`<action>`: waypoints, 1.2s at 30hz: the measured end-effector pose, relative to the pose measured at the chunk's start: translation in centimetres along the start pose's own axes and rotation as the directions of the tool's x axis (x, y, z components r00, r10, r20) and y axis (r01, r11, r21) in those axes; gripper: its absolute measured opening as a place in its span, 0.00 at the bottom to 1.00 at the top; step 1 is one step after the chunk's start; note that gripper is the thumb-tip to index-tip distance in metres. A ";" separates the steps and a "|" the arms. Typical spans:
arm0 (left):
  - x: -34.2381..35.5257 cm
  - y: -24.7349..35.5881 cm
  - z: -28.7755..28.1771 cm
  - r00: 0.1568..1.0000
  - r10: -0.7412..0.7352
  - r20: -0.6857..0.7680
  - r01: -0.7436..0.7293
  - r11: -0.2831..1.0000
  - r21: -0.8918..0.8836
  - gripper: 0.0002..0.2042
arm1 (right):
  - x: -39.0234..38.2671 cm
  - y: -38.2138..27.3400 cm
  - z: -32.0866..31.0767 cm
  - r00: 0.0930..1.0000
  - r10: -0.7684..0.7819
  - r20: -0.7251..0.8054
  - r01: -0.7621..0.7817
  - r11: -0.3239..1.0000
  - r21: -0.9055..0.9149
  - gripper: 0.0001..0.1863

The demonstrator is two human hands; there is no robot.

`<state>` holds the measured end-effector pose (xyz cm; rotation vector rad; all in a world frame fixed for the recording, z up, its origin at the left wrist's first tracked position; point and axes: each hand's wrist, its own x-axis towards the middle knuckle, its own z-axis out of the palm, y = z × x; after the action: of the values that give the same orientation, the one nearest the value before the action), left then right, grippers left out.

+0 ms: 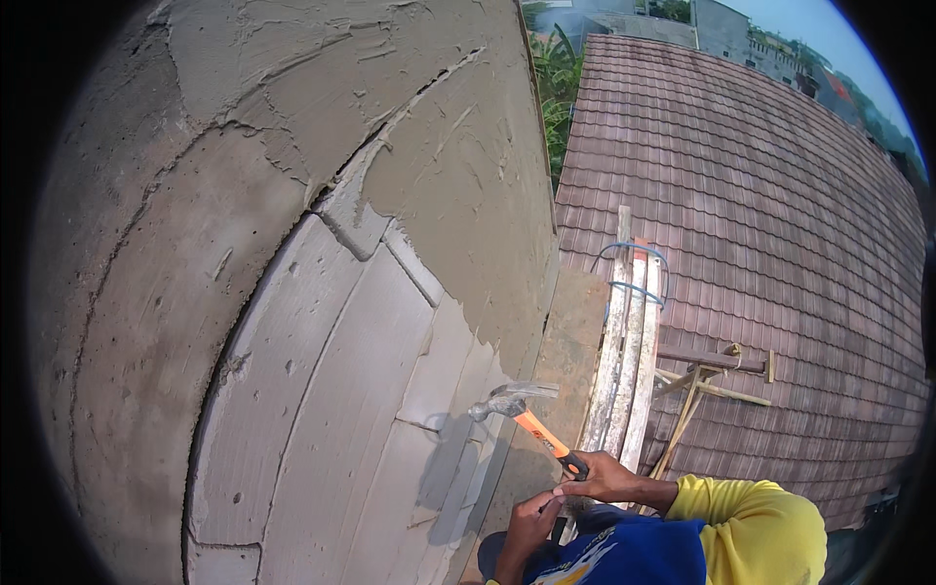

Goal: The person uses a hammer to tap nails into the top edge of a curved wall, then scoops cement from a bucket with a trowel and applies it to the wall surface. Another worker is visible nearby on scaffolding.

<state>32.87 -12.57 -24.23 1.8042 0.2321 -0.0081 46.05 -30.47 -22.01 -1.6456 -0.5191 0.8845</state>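
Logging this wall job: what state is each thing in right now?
Hammer: gripped by right hand, head at the wall.
Left hand: closed, whether it holds anything cannot be told.
Wall: blocks partly covered with grey plaster.
Planks: bundled, tied with blue cord.
Roof: tiled, intact.

This was an outdoor building site, high up beside a house. A block wall (322, 390) stood half covered in wet grey render (458, 166). Rough timber scaffold poles (629, 361), lashed with blue cord (634, 268), rose beside it. Below lay a tiled roof (760, 244), with trees (556, 88) and other buildings (721, 29) beyond.
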 end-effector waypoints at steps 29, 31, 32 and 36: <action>18.9 -10.4 -0.1 0.866 -0.113 -0.488 0.028 0.984 -0.177 0.14 | 26.8 -75.6 -31.7 0.073 -0.985 -0.158 0.566 0.172 -0.806 0.24; 19.8 -7.5 -0.3 0.833 -0.136 -0.536 0.036 0.981 -0.192 0.14 | 28.2 -77.2 -33.0 0.077 -0.995 -0.064 0.647 0.099 -0.756 0.24; 20.2 -6.3 -0.3 0.822 -0.151 -0.549 0.042 0.978 -0.206 0.14 | 29.2 -77.5 -33.9 0.083 -0.996 -0.015 0.676 0.068 -0.733 0.23; 21.5 0.4 -2.4 0.809 -0.055 -0.586 0.036 0.998 -0.044 0.13 | 31.7 -78.2 -35.3 -0.073 -0.997 0.037 0.751 -0.079 -0.655 0.22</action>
<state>53.69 -7.07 -25.99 1.7251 0.7153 0.5290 102.16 -8.74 46.79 -1.2706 -1.4024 -0.9176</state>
